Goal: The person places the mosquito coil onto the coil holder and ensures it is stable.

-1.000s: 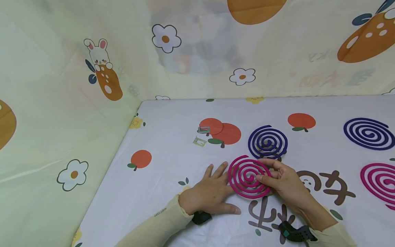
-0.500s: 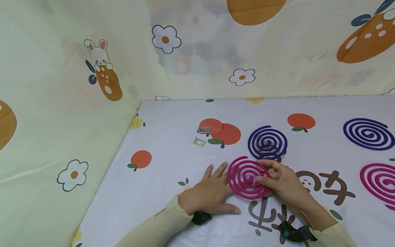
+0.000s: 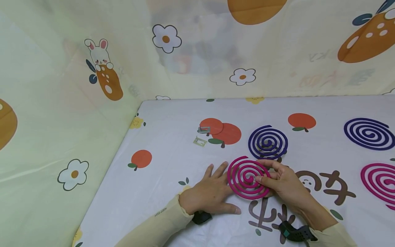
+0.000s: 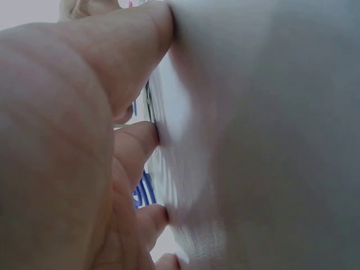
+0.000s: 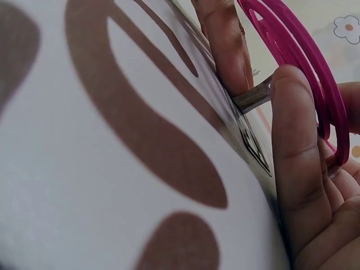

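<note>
A pink mosquito coil (image 3: pixel 250 179) is held by my right hand (image 3: pixel 285 183), thumb on its upper face near the centre. In the right wrist view a metal strip (image 5: pixel 256 98) of a coil stand rises beneath the coil, close to my fingers. Palm down on the table, my left hand (image 3: pixel 211 193) has its fingers spread. Some of its fingers reach under the pink coil, which partly hides them; whether they touch the stand I cannot tell. Just behind lies a dark blue mosquito coil (image 3: pixel 269 143) over another stand.
Two small metal coil stands, one grey (image 3: pixel 203 130) and one paler (image 3: pixel 200 141), lie at the back left. On the right are another blue coil (image 3: pixel 369 134) and another pink coil (image 3: pixel 389 181). A printed cloth wall (image 3: pixel 197 85) borders the table's back and left.
The pink coil and my right hand have barely shifted, by a slight amount to the left and toward me. My left hand stays in place.
</note>
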Action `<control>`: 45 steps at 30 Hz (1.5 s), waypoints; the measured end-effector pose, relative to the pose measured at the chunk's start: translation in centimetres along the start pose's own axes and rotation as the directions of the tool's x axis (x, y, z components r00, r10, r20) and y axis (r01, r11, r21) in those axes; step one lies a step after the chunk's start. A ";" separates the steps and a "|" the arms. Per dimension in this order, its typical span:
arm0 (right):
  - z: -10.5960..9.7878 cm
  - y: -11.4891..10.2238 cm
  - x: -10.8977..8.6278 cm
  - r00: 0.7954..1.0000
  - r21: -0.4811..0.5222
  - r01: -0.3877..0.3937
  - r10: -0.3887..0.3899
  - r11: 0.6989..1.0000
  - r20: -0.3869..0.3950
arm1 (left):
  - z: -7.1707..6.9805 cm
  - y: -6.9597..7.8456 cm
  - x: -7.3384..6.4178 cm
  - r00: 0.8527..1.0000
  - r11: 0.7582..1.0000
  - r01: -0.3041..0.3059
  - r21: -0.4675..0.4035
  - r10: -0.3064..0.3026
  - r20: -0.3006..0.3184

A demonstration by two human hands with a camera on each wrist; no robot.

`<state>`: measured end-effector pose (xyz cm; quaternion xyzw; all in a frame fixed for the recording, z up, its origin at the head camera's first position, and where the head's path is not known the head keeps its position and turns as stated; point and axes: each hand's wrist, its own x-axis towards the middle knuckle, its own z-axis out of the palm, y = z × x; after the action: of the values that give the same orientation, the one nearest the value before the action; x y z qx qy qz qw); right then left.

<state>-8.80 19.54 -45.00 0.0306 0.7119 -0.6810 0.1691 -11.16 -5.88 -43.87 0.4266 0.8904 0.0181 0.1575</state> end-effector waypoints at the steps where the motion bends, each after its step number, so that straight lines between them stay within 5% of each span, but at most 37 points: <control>1: 0.0 0.0 0.0 1.000 -0.003 0.004 -0.004 1.000 0.002 | 0.0 0.0 0.0 1.000 1.000 0.001 -0.001 -0.001 0.001; 45: -0.2 0.3 0.0 0.999 0.015 0.032 -0.032 0.999 0.004 | 0.1 0.0 0.1 1.000 1.000 0.007 -0.018 -0.007 0.006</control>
<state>-8.73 19.75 -45.24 0.0190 0.7066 -0.6891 0.1595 -11.23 -5.81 -44.00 0.4221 0.8913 0.0243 0.1638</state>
